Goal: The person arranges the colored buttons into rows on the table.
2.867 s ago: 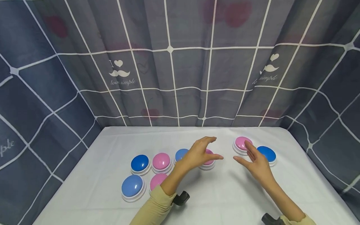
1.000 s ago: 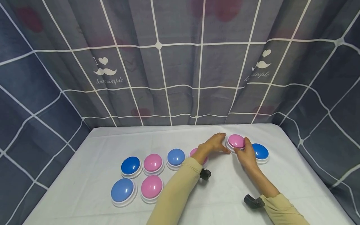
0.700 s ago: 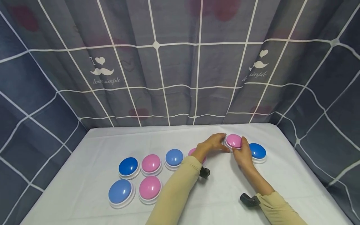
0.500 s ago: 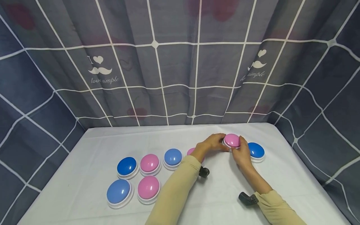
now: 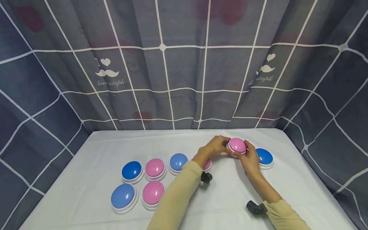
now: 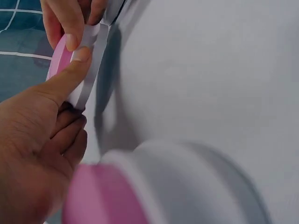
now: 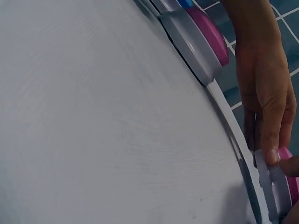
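Both my hands hold a pink domed push button [image 5: 237, 145] with a white round base, at the back right of the table. My left hand [image 5: 211, 149] grips its left side, thumb at the front of the base. On the other side my right hand [image 5: 250, 159] pinches the rim between thumb and fingers. In the left wrist view the button's white base [image 6: 91, 70] stands tipped on edge to the camera, a shadow on the cloth beside it. A blue push button [image 5: 264, 156] sits just right of my right hand.
Another pink button [image 5: 207, 163] is partly hidden behind my left wrist. Further left stand a light blue button [image 5: 178, 162], a pink one [image 5: 155, 167] and a dark blue one [image 5: 132, 170]. In front are a larger light blue [image 5: 123, 196] and pink button [image 5: 153, 192]. A grey curtain [image 5: 184, 70] hangs behind.
Both hands were apart and open at first; they have closed in on the pink button from either side and taken hold. It has shifted slightly left, away from the blue one.
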{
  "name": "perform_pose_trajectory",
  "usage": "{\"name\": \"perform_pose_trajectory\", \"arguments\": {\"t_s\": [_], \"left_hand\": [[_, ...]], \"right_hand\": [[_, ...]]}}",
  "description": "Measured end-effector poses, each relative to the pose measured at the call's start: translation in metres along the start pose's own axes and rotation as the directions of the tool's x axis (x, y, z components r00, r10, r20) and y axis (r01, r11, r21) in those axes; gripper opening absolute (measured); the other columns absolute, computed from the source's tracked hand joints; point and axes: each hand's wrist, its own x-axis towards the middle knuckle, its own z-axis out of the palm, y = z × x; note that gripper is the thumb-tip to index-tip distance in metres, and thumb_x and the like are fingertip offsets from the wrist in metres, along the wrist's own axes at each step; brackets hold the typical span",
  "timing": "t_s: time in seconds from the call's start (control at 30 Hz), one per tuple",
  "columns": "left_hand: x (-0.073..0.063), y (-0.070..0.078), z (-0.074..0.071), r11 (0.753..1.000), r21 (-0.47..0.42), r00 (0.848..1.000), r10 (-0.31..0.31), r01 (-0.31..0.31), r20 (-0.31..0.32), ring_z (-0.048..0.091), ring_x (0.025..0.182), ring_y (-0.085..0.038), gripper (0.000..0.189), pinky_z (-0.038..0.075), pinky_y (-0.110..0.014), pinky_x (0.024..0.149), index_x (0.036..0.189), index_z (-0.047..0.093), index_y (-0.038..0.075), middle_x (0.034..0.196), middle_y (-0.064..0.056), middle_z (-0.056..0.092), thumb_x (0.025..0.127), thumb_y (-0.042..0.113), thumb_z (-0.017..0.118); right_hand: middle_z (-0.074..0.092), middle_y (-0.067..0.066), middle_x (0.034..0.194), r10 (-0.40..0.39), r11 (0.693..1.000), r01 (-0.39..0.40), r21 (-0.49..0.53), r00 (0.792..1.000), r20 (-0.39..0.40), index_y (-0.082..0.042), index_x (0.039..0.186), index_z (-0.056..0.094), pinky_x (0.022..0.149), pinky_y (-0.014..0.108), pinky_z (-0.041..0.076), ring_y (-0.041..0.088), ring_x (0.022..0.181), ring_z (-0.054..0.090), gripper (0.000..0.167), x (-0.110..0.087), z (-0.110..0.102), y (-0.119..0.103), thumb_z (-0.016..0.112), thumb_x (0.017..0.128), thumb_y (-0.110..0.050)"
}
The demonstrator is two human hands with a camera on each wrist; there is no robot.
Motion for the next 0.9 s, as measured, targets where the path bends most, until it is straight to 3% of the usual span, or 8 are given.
{"name": "perform_pose_trajectory", "arguments": {"t_s": [0.2,0.37,0.6,0.9], "left_hand": [[-0.004,0.001,-0.014,0.996,-0.074,0.998,0.048,-0.05,-0.032,0.053,0.126,-0.013,0.063,0.037,-0.02,0.104,0.135,0.061,0.008,0.133,-0.004,0.062,0.08,0.027,0.084],[-0.003,0.006,-0.022,0.993,-0.065,0.992,0.096,-0.101,-0.083,0.054,0.125,-0.012,0.063,0.038,-0.018,0.102,0.135,0.062,0.008,0.132,-0.003,0.063,0.079,0.029,0.085],[-0.008,0.013,-0.03,0.994,-0.062,0.992,0.085,-0.09,-0.089,0.054,0.125,-0.01,0.062,0.037,-0.017,0.102,0.133,0.063,0.009,0.131,-0.002,0.064,0.079,0.029,0.085],[-0.015,0.018,-0.039,0.994,-0.065,0.992,0.077,-0.084,-0.095,0.055,0.123,-0.009,0.063,0.039,-0.017,0.099,0.133,0.064,0.01,0.13,-0.001,0.065,0.079,0.034,0.085]], "right_hand": [[0.026,0.027,0.156,0.01,0.988,-0.015,0.157,0.999,0.034,0.009,0.152,0.023,0.116,0.041,0.023,0.036,0.145,0.025,0.075,0.001,-0.01,-0.01,0.068,0.092,0.0],[0.02,0.027,0.158,0.047,0.976,-0.061,0.21,0.996,0.071,0.01,0.153,0.017,0.116,0.038,0.022,0.032,0.147,0.02,0.08,0.005,-0.017,-0.017,0.068,0.093,-0.006],[0.031,0.021,0.156,0.093,0.957,-0.109,0.269,0.993,0.073,0.003,0.152,0.03,0.115,0.041,0.027,0.028,0.147,0.021,0.077,0.005,-0.021,-0.019,0.073,0.091,-0.012],[0.035,0.018,0.155,0.111,0.935,-0.124,0.333,0.992,0.059,0.0,0.152,0.034,0.104,0.026,0.037,0.027,0.145,0.027,0.076,0.003,-0.022,-0.019,0.075,0.09,-0.015]]}}
